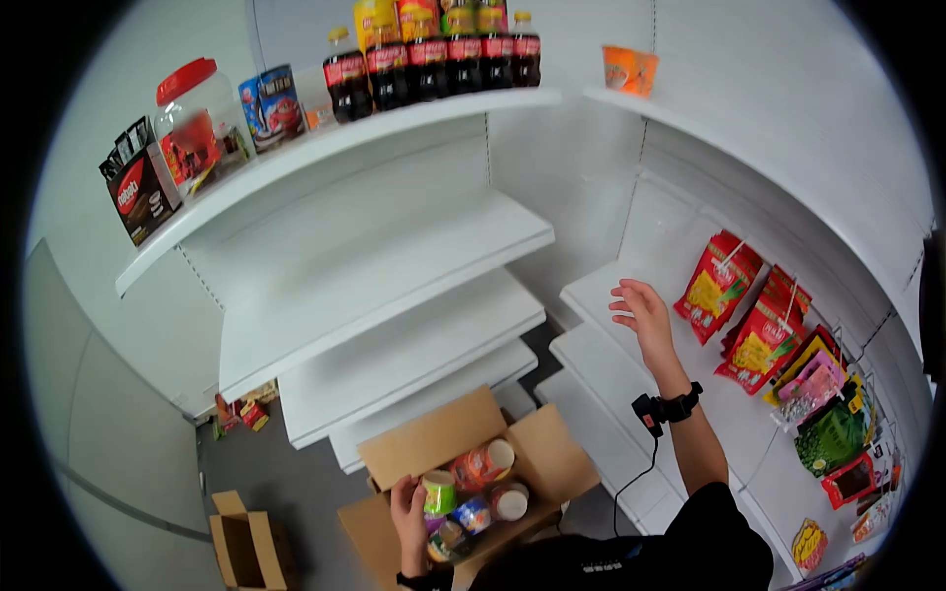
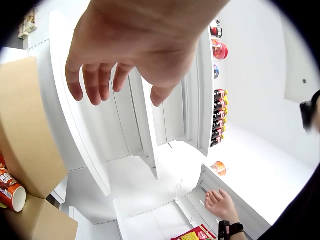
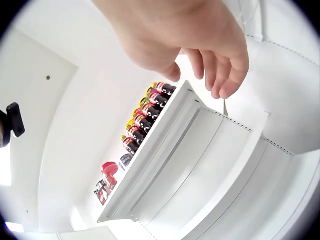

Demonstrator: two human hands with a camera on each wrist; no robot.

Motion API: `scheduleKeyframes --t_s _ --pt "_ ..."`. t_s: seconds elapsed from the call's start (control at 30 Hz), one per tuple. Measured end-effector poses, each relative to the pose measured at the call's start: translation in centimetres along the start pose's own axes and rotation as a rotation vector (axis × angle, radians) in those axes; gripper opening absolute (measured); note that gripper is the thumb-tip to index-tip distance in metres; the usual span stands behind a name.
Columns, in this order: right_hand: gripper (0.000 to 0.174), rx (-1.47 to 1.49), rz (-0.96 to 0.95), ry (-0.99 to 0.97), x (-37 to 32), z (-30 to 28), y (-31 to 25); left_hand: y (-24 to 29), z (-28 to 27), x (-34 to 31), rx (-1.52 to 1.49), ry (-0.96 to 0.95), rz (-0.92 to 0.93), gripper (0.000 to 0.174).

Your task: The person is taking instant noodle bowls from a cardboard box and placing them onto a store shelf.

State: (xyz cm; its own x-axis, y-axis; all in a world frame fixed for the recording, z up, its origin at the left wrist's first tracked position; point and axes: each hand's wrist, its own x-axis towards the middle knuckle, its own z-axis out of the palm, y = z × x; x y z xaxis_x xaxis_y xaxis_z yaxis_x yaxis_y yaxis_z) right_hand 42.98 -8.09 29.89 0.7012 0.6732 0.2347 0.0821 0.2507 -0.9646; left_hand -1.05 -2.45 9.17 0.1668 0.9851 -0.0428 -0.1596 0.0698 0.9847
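Observation:
In the head view my left hand [image 1: 407,512] is at the left side of an open cardboard box [image 1: 434,433], beside a green-labelled cup [image 1: 439,495]; whether it touches the cup I cannot tell. Red cups [image 1: 481,466] and a blue one [image 1: 473,514] lie in the same box. My right hand [image 1: 645,317] is raised in front of the right-hand shelves, fingers loosely bent, holding nothing. The left wrist view shows my left hand [image 2: 135,45] with fingers spread and nothing in them. In the right wrist view the fingers of my right hand [image 3: 185,40] hang relaxed.
Dark bottles [image 1: 427,61], a red-lidded jar [image 1: 197,123] and a blue can [image 1: 272,106] stand on the top left shelf [image 1: 394,120]. An orange cup [image 1: 630,71] is on the upper right shelf. Red snack bags [image 1: 719,286] hang at right. A smaller box [image 1: 246,547] sits on the floor.

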Motion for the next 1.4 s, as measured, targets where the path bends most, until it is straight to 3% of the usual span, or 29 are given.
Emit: scheduleKeyframes --t_s 0.37,0.53,0.73,0.77,0.87,0.93,0.97,1.0,1.07,1.13,1.27,1.4 --pt "0.028 0.472 0.524 0.14 -12.5 -1.8 14.0 -2.6 0.7 -0.9 0.107 -0.127 -0.061 0.037" --pt "0.03 0.461 0.741 0.155 -17.7 -2.3 19.6 -7.9 -1.3 -0.2 0.135 -0.081 -0.13 0.037" --pt "0.027 0.495 0.969 0.213 -21.1 -5.3 27.6 -16.3 -5.7 -0.5 0.561 0.0 -0.237 0.042" --pt "0.026 0.529 1.009 0.231 -21.5 -5.8 28.8 -19.1 -6.9 -0.5 0.521 0.01 -0.237 0.042" --pt "0.024 0.614 1.106 0.269 -22.8 -7.1 31.6 -20.2 -7.7 -1.8 0.483 -0.006 -0.319 0.039" --pt "0.023 0.636 1.173 0.331 -23.6 -8.0 34.1 -21.7 -8.9 -2.8 0.341 0.001 -0.437 0.034" --pt "0.023 0.633 1.207 0.385 -24.0 -8.3 35.8 -22.1 -9.8 -3.3 0.426 -0.001 -0.547 0.033" --pt "0.022 0.629 1.24 0.443 -24.6 -8.2 36.5 -22.6 -10.8 -3.7 0.509 -0.005 -0.66 0.033" --pt "0.022 0.595 1.286 0.407 -25.3 -8.2 37.8 -24.0 -12.0 -5.3 0.525 0.118 -0.729 0.039" --pt "0.022 0.564 1.312 0.377 -25.6 -7.7 38.1 -26.8 -14.4 -6.0 0.652 0.101 -0.749 0.04" --pt "0.022 0.508 1.358 0.31 -25.9 -5.9 38.1 -28.0 -15.7 -7.2 0.588 0.167 -0.875 0.044" --pt "0.021 0.411 1.396 0.276 -25.7 -5.3 37.0 -29.2 -16.2 -7.3 0.699 0.14 -0.83 0.048"
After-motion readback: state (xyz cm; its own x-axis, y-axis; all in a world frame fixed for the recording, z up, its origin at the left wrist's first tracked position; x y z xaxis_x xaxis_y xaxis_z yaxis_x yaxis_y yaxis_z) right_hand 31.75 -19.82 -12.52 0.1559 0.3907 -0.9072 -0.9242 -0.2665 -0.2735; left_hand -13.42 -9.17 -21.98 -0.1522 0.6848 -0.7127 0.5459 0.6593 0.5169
